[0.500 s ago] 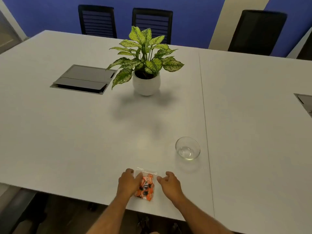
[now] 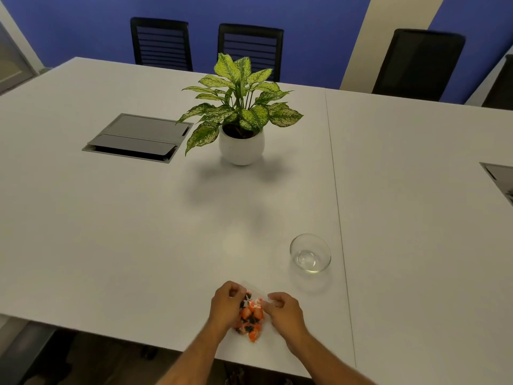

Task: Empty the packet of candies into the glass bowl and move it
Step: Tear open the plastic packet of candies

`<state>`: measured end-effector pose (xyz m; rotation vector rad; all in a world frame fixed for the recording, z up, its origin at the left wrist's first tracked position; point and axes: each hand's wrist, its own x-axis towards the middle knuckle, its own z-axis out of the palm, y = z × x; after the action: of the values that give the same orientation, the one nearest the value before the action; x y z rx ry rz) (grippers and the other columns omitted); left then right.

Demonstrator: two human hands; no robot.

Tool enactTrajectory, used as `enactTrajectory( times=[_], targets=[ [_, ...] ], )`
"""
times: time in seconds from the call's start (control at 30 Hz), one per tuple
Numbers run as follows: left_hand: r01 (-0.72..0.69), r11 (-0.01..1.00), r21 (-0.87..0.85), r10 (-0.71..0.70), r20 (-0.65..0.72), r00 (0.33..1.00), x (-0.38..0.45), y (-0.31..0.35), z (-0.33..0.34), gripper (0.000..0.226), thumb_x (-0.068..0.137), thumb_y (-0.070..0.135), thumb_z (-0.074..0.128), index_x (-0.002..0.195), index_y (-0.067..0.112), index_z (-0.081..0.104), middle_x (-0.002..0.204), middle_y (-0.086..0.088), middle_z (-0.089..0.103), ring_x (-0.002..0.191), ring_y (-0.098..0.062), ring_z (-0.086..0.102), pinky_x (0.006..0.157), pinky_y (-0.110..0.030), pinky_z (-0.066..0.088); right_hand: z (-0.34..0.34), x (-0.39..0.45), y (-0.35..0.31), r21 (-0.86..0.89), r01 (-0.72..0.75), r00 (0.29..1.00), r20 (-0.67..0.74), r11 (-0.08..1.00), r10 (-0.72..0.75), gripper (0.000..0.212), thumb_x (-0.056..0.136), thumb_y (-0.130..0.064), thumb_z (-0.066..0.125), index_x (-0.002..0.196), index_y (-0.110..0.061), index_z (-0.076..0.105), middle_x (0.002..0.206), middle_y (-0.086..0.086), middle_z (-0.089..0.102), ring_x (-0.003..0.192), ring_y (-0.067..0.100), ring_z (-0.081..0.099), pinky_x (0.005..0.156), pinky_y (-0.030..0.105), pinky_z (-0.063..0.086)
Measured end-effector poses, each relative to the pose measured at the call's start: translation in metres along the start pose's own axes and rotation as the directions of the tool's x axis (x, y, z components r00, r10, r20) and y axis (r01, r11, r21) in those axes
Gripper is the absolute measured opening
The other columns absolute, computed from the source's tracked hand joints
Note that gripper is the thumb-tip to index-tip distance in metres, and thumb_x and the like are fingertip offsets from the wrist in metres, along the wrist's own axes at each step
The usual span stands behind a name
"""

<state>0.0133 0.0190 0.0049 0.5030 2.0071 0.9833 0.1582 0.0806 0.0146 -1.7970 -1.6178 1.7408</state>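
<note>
Fingers (image 2: 236,291) of the left hand (image 2: 226,307) curl in and pinch the top left corner of the clear packet of candies (image 2: 249,318), while the right hand (image 2: 283,311) pinches the top right corner with its fingertips closed on the plastic. The packet sits between the two hands near the front edge of the white table (image 2: 138,232), its clear top strip stretched from one grip to the other and the orange and black candies bunched in the lower part; whether its lower end rests on the table or hangs just above it cannot be told. The glass bowl (image 2: 310,252) stands empty and upright on the table, beyond the right hand and apart from the packet, close to the seam between the two tabletops. Farther back stands a potted plant (image 2: 241,118) in a round white pot, with a grey cable hatch (image 2: 138,137) set into the table to its left. Black chairs (image 2: 162,43) line the far side against a blue wall.
</note>
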Motion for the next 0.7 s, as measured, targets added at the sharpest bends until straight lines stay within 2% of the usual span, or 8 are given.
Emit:
enactTrajectory(
  times=[0.1,0.23,0.37,0.5,0.63,0.7],
  targets=[
    [-0.054,0.998,-0.039,0.056,0.054,0.997,-0.004,0.01,0.007,0.01,0.097,0.015,0.058,0.091,0.014,0.066,0.091,-0.002,0.074,0.088,-0.017,0.071,0.074,-0.026,0.055,-0.011,-0.005,-0.002,-0.074,0.125,0.989,-0.071,0.989,-0.131,0.016,0.079,-0.028,0.078,0.092,-0.025,0.068,0.093,-0.009,0.07,0.087,0.002,0.063,0.069,0.013,0.046],
    [-0.106,0.993,-0.059,0.113,0.131,0.985,-0.008,0.02,0.018,0.011,0.098,0.014,0.057,0.091,0.014,0.066,0.09,-0.004,0.075,0.087,-0.021,0.071,0.076,-0.031,0.058,-0.025,-0.013,-0.006,-0.134,0.234,0.96,-0.123,0.963,-0.25,0.015,0.077,-0.021,0.079,0.079,-0.031,0.068,0.08,-0.009,0.072,0.079,0.005,0.066,0.066,0.012,0.048],
    [-0.129,0.986,-0.101,0.147,0.195,0.97,-0.009,0.028,0.028,0.011,0.098,0.012,0.056,0.094,0.011,0.067,0.09,-0.006,0.076,0.08,-0.02,0.07,0.073,-0.032,0.06,-0.034,-0.019,-0.007,-0.208,0.274,0.938,-0.16,0.939,-0.309,0.015,0.075,-0.017,0.078,0.074,-0.03,0.071,0.072,-0.009,0.072,0.074,0.004,0.066,0.063,0.014,0.051],
    [-0.116,0.983,-0.145,0.149,0.249,0.957,-0.009,0.037,0.034,0.016,0.1,0.01,0.053,0.097,0.01,0.068,0.097,-0.009,0.077,0.091,-0.027,0.072,0.078,-0.034,0.06,-0.042,-0.02,-0.01,-0.264,0.266,0.936,-0.159,0.927,-0.314,0.005,0.078,-0.021,0.076,0.08,-0.025,0.078,0.074,-0.01,0.074,0.072,0.006,0.067,0.06,0.009,0.048],
    [-0.115,0.98,-0.164,0.158,0.281,0.947,-0.009,0.044,0.04,0.018,0.1,0.009,0.052,0.096,0.01,0.07,0.097,-0.006,0.078,0.085,-0.022,0.073,0.073,-0.028,0.061,-0.051,-0.022,-0.016,-0.27,0.268,0.928,-0.185,0.925,-0.323,0.009,0.08,-0.016,0.074,0.081,-0.019,0.082,0.075,-0.006,0.078,0.07,0.007,0.07,0.062,0.011,0.051],
    [-0.127,0.98,-0.153,0.165,0.266,0.95,-0.008,0.047,0.044,0.016,0.099,0.011,0.054,0.097,0.011,0.07,0.099,-0.006,0.076,0.086,-0.02,0.071,0.077,-0.032,0.06,-0.055,-0.023,-0.019,-0.252,0.267,0.923,-0.209,0.93,-0.322,0.011,0.08,-0.013,0.072,0.078,-0.018,0.082,0.072,-0.007,0.077,0.068,0.006,0.07,0.061,0.01,0.051]
  ],
)
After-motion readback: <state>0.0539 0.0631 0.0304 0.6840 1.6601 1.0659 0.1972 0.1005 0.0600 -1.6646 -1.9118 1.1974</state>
